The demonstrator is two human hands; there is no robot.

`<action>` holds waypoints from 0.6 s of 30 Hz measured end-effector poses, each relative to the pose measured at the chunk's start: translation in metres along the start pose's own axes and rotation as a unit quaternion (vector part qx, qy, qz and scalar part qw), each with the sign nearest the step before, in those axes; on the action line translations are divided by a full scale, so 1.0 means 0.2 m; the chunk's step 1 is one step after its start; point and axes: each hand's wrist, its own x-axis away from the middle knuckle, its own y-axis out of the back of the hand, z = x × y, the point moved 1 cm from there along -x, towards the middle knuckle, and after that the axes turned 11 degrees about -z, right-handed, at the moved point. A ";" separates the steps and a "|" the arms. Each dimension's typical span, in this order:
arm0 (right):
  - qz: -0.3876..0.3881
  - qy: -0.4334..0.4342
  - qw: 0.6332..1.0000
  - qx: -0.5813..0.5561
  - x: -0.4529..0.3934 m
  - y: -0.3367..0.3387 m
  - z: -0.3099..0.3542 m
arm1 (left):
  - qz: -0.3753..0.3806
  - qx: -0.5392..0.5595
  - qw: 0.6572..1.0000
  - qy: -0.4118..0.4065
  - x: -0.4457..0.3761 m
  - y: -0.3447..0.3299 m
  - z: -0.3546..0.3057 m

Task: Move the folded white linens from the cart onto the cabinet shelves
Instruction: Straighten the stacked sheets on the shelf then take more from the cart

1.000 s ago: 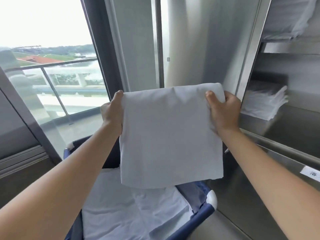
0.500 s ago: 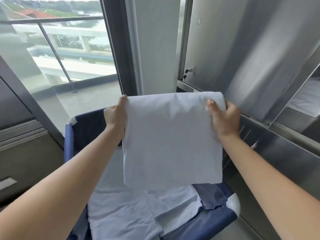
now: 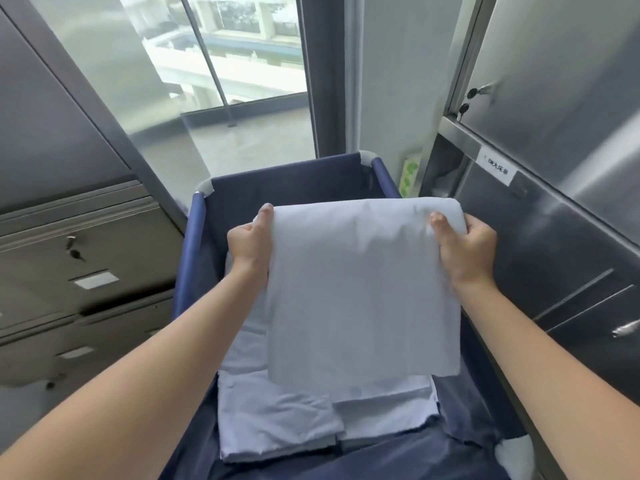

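Observation:
A folded white linen [image 3: 363, 289] hangs in front of me over the blue fabric cart [image 3: 197, 237]. My left hand [image 3: 251, 242] grips its upper left corner, thumb on the front. My right hand [image 3: 465, 247] grips the upper right corner the same way. More folded white linens [image 3: 277, 424] lie stacked in the bottom of the cart below it. The steel cabinet [image 3: 554, 216] stands to the right, its doors shut in this view; no open shelf shows.
A grey metal drawer cabinet [image 3: 76, 258] with keys stands on the left. A tall window [image 3: 221, 71] and its dark frame are behind the cart. A white label [image 3: 496, 168] is stuck on the steel cabinet ledge.
The view has tilted down and left, so the open shelves with linens on the right have left the frame. Both hands still hold the same linen, now lower over the cart.

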 end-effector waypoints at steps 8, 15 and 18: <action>0.050 -0.050 0.997 0.008 -0.09 -0.17 -0.33 | -0.089 -0.051 0.994 0.035 -0.06 -0.10 0.27; 0.086 -0.053 0.994 0.047 -0.04 -0.30 -0.71 | -0.130 -0.065 0.980 0.133 -0.21 -0.14 0.69; 0.094 -0.048 0.992 0.072 -0.02 -0.34 -0.91 | -0.139 -0.077 0.975 0.158 -0.25 -0.18 0.90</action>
